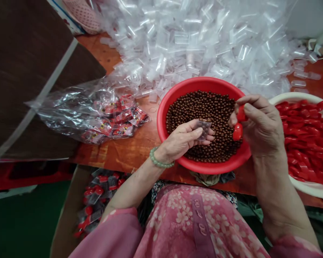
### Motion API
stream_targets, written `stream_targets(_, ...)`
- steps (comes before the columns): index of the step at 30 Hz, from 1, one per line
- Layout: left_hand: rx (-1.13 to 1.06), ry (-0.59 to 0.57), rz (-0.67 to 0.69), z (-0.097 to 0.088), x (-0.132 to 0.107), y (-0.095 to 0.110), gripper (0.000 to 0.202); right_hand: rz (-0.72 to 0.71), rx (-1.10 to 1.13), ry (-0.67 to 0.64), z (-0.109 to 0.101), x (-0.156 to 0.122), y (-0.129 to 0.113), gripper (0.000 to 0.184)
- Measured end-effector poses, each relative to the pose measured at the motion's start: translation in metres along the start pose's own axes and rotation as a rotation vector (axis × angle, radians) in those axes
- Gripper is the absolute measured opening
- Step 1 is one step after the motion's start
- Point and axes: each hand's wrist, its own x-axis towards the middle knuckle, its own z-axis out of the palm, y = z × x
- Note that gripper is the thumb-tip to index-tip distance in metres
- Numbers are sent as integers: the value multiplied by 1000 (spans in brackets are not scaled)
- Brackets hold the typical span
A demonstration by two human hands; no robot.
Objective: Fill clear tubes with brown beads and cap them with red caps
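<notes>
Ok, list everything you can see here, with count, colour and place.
table: one, orange-brown, under everything
red basin: one, red, centre front
beads: many, brown, in the red basin
white basin: one, white, right edge
red scoops: many, red, in the white basin
empty bags: heap, clear, back of table
large bag: one, clear, left on table, holding red packets
box: one, brown cardboard, below table, holding more packets
bracelet: one, green, left wrist
left hand: one, over the red basin, pinching a small clear bag
right hand: one, over the red basin rim, gripping a red scoop
</notes>
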Motion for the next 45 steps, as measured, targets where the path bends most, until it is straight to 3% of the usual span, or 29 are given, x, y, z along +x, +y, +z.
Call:
stream_targets(7, -59, 17, 62, -10, -8, -7, 39, 134, -21, -268, 29, 8, 18, 14)
stream_targets(9, -50, -16, 83, -12, -7, -10, 39, 66, -121, -374, 31, 8, 20, 15)
stream_targets(12, -6, -68, 81, -14, -5, -10, 38, -145, -319, -494, 31, 11, 20, 20)
stream_targets(17, 6, -112, 47, -15, -3, -6, 42, -381, -410, -580, 27, 17, 22, 22)
stream_targets(26, -64, -110, 71, -15, -3, -5, 46, -416, -417, -456, 23, 13, 26, 23)
stream_targets(34, -73, -73, 112, -16, -4, -5, 42, -314, -452, -427, 19, 9, 24, 30)
stream_targets(37, -113, -60, 137, -16, -4, -4, 41, -298, -490, -360, 14, 8, 26, 31)
stream_targets(40, -197, -73, 165, -17, -3, -3, 43, -179, -495, -269, 10, 8, 30, 31)
stream_targets(45, -339, -145, 158, -23, -3, 0, 38, 158, -297, -157, 12, 7, 38, 29)
